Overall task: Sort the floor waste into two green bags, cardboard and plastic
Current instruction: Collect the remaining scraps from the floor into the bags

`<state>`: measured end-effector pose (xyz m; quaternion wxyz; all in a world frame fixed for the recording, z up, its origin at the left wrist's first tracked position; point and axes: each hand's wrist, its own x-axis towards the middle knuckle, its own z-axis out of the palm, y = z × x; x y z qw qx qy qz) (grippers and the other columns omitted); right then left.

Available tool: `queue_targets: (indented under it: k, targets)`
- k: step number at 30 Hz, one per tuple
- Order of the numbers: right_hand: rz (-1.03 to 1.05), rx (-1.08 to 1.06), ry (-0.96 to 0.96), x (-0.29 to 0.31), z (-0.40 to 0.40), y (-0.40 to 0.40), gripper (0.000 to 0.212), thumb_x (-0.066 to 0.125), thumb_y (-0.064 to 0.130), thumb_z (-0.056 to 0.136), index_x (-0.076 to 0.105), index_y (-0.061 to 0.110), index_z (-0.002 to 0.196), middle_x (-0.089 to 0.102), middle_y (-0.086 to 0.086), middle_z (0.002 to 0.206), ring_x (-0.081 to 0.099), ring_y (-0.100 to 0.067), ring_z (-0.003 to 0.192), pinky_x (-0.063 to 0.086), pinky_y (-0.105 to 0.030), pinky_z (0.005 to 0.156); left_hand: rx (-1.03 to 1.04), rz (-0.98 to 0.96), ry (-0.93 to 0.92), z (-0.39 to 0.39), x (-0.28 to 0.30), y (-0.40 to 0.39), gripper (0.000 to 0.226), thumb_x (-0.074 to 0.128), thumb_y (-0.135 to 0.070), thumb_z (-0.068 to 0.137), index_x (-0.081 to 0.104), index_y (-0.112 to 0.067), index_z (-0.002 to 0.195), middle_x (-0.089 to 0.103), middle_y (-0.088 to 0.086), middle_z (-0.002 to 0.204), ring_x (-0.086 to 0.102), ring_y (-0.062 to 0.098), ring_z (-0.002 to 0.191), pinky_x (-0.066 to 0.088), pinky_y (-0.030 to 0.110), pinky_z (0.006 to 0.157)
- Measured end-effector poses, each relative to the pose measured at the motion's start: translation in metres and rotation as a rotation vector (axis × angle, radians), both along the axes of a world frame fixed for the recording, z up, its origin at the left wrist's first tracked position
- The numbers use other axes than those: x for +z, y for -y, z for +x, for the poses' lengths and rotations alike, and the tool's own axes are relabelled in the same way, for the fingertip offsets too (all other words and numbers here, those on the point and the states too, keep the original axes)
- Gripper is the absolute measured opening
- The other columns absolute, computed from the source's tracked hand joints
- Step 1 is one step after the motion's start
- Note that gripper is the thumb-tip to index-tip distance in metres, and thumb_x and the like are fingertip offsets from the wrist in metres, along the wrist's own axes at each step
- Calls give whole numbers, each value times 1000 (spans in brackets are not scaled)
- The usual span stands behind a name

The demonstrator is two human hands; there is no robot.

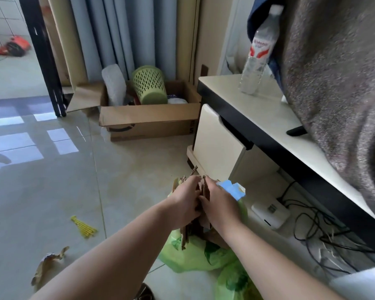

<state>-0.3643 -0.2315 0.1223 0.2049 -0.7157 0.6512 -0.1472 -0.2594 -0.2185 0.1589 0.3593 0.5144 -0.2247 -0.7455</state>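
Both hands, left hand (pixel 185 199) and right hand (pixel 220 204), grip a bundle of cardboard pieces (pixel 200 192) between them (edges upright) directly above a green bag (pixel 195 255) on the floor (pixel 52 191).

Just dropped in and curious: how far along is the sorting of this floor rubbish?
Partly done. One green bag already holds cardboard, and a second green bag lies beside it. Right now the left hand and right hand grip a bundle of cardboard pieces above the first bag. Still on the floor: a yellow plastic piece and a torn brown scrap.
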Motion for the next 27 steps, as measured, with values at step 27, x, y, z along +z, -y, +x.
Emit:
queue_targets:
  k: [27]
  targets:
    - [-192,855,175,35,159,-97,34,60,20,87,57,17,121,52,-4,126,61,-10,86,52,-32,85,425,-98,626,259,1,-174,30,48,-19,95,53,-16,125,64,2,120,60,14,108,43,36,96]
